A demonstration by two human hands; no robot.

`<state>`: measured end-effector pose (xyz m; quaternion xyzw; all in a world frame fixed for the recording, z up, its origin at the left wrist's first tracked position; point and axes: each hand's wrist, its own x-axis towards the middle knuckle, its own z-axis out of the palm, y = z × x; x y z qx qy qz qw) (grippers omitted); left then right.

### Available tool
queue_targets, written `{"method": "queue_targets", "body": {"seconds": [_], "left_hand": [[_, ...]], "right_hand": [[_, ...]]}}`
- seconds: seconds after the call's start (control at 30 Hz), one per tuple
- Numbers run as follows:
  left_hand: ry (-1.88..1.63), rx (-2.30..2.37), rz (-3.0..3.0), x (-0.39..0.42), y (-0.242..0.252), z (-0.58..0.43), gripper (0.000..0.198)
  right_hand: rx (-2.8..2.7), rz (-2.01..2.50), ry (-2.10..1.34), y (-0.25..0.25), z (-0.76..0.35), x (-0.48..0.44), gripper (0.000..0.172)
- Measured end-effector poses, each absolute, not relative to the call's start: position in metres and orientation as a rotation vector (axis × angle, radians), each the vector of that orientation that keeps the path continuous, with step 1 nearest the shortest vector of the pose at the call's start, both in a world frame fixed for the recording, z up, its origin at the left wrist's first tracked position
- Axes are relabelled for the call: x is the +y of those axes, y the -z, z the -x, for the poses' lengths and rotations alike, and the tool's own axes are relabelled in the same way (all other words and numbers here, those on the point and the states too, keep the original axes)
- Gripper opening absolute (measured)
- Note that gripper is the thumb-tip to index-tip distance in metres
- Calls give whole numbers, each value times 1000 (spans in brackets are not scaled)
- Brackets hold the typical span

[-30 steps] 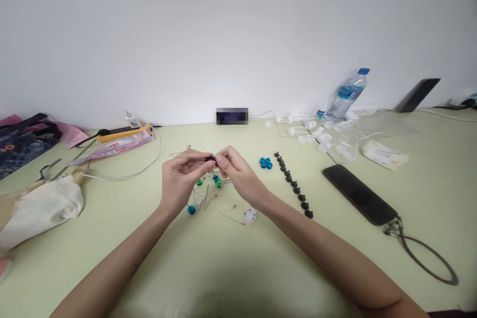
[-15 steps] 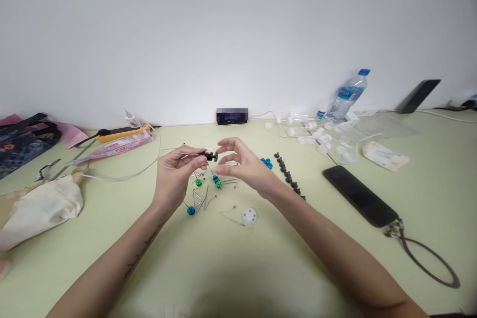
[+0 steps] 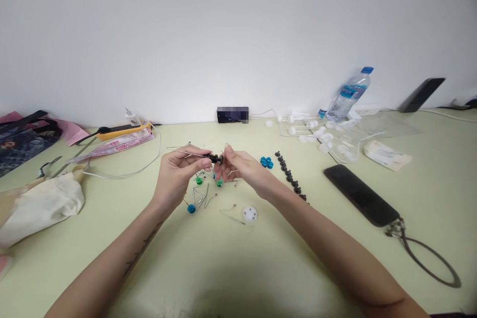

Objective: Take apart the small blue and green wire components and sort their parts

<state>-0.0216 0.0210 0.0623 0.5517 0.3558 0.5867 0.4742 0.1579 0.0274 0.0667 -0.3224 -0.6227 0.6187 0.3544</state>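
A black plastic piece with a round flanged end (image 3: 215, 159) is pinched between the thumb and fingers of my left hand (image 3: 179, 169). Thin metal rods run leftward from it, over the left fingers. My right hand (image 3: 242, 166) closes about the flanged end, thumb at its upper edge and fingers curled below; the exact contact is partly hidden. Beneath the hands lie bent metal wires (image 3: 197, 195), green knobs (image 3: 198, 180) and a blue knob (image 3: 191, 208). Closer to me are a white disc with dark dots (image 3: 250, 214) and a thin bent wire (image 3: 231, 215).
Blue knobs (image 3: 266, 162) and a slanting row of black flanged pieces (image 3: 289, 176) lie right of my hands. Farther right are a phone with a strap (image 3: 361, 196), white plastic parts (image 3: 322, 135) and a water bottle (image 3: 349, 94). A yellow power strip (image 3: 122, 132) and cloth bag (image 3: 55, 198) lie left.
My right hand has turned and closed in on the flanged end; its fingers were spread around it before. The black piece has shifted slightly right and down with my left hand.
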Motion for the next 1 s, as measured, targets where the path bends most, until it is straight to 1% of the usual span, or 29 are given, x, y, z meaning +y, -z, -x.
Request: {"method": "queue_targets", "body": {"seconds": [0.03, 0.1, 0.13, 0.2, 0.23, 0.3, 0.33, 0.37, 0.4, 0.47, 0.5, 0.53, 0.57, 0.6, 0.67, 0.7, 0.73, 0.83, 0.9, 0.93, 0.97, 1.0], "left_hand": [[-1428, 869, -1360, 21, -62, 22, 13], [-1433, 868, -1376, 21, -64, 23, 12], [-1444, 869, -1379, 21, -64, 23, 12], [-1466, 871, -1379, 22, -66, 24, 12], [-1471, 872, -1380, 22, -66, 24, 12], [-1455, 877, -1388, 22, -67, 24, 13], [-1441, 880, -1394, 21, -66, 24, 13], [-1428, 885, -1400, 21, -66, 24, 13], [-1419, 889, -1402, 21, -66, 24, 13], [-1424, 896, -1396, 22, -67, 25, 13], [-1434, 900, -1390, 22, -67, 26, 12], [-1444, 904, -1384, 22, -68, 27, 12], [-1451, 905, -1381, 23, -68, 28, 12], [-1450, 905, -1385, 23, -69, 28, 12], [-1424, 902, -1406, 23, -69, 28, 13], [-1408, 899, -1416, 23, -69, 28, 13], [-1391, 897, -1426, 22, -69, 28, 13], [-1377, 905, -1435, 22, -70, 27, 12], [-1383, 911, -1433, 22, -70, 28, 11], [-1385, 911, -1431, 22, -70, 28, 12], [-1386, 908, -1429, 22, -69, 28, 12], [-1384, 904, -1431, 22, -69, 28, 12]], "right_hand": [[-1642, 794, -1618, -67, -157, 27, 49], [-1660, 761, -1580, -68, -158, 25, 35], [-1646, 773, -1539, -70, -159, 24, 34], [-1613, 843, -1469, -71, -160, 23, 55], [-1602, 875, -1452, -71, -160, 24, 56], [-1609, 892, -1481, -69, -160, 25, 39], [-1624, 877, -1515, -68, -159, 26, 40], [-1641, 852, -1547, -66, -159, 27, 45], [-1652, 825, -1565, -66, -159, 27, 44], [-1644, 807, -1533, -66, -159, 27, 33], [-1627, 816, -1494, -67, -160, 26, 38], [-1607, 836, -1454, -68, -160, 26, 51], [-1592, 859, -1425, -68, -161, 26, 58], [-1586, 875, -1419, -68, -161, 27, 56], [-1603, 871, -1475, -66, -160, 27, 37], [-1622, 850, -1520, -65, -159, 28, 37], [-1636, 822, -1560, -65, -159, 27, 40], [-1628, 813, -1564, -66, -160, 26, 33], [-1585, 863, -1501, -67, -161, 26, 54], [-1566, 883, -1480, -67, -162, 26, 58], [-1554, 889, -1480, -67, -161, 26, 53], [-1549, 884, -1502, -67, -161, 27, 43]]}}
